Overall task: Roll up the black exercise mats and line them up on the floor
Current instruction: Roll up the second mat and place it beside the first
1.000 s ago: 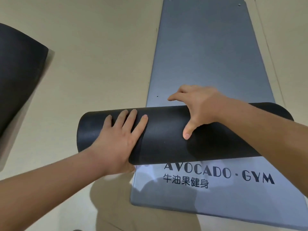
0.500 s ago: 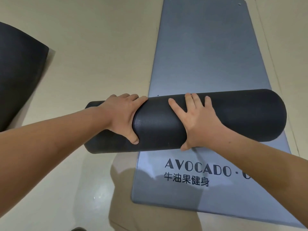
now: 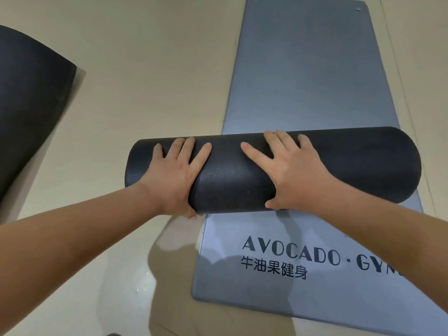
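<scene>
A rolled black exercise mat (image 3: pixel 351 168) lies crosswise over a flat grey mat (image 3: pixel 308 76) printed with "AVOCADO · GYM". Its left end overhangs the bare floor. My left hand (image 3: pixel 173 174) lies flat on the roll's left part, fingers spread over the top, thumb under the near side. My right hand (image 3: pixel 289 169) presses on the middle of the roll in the same way. A second black mat (image 3: pixel 29 112), partly curled, lies at the left edge of the view.
The beige floor (image 3: pixel 150 69) shows between the curled black mat and the grey mat. The grey mat stretches away to the top of the view, with two small eyelets at its far end.
The roll has moved away from me along the grey mat, uncovering more of the printed text. Both hands shifted their hold and now lie flat on top of the roll.
</scene>
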A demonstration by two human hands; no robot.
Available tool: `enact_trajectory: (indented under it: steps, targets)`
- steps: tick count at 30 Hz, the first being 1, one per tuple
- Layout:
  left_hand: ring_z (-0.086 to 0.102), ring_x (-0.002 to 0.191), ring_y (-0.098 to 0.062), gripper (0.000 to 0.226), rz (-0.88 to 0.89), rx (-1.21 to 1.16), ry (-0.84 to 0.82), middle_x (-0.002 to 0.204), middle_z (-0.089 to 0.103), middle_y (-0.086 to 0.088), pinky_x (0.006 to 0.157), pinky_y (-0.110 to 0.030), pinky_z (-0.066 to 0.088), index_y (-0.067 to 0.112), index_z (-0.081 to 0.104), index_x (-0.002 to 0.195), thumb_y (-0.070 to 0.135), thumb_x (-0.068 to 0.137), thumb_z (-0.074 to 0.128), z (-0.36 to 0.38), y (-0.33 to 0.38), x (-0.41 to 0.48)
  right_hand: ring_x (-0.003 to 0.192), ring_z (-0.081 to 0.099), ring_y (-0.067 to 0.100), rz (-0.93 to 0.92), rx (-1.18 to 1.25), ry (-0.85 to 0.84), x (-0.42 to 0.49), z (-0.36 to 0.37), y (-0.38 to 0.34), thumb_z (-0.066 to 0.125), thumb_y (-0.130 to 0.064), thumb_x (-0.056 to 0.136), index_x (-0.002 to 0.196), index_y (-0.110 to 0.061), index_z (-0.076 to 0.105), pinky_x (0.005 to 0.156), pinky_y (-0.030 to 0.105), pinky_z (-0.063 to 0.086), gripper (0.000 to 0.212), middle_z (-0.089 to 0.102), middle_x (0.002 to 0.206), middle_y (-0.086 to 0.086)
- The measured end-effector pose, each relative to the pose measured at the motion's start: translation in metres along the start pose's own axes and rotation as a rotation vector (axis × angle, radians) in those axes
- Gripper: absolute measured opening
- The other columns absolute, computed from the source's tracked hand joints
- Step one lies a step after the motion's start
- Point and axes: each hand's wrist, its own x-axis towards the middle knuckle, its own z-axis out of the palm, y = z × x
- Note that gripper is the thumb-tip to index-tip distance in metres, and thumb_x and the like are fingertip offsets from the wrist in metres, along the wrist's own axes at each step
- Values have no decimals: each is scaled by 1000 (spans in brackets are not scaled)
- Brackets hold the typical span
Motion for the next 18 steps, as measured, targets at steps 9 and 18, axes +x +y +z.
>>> enact_trajectory:
  steps: [9, 18]
  targets:
    - [54, 122, -27, 141, 100, -119, 27, 136, 52, 1, 93, -50, 54, 30, 17, 158, 83, 39, 72, -17, -31, 34, 154, 23, 44, 47, -24, -10, 27, 10, 2, 79, -81, 62, 164, -29, -16, 120, 65, 26, 149, 20, 165, 28]
    - [65, 83, -15, 100, 116, -381, -197, 96, 65, 15, 78, -38, 58, 43, 41, 127, 81, 43, 80, -26, 0, -17, 143, 44, 27, -219, 35, -120, 12, 2, 34, 82, -84, 50, 163, -41, 0, 118, 50, 36, 146, 41, 158, 4]
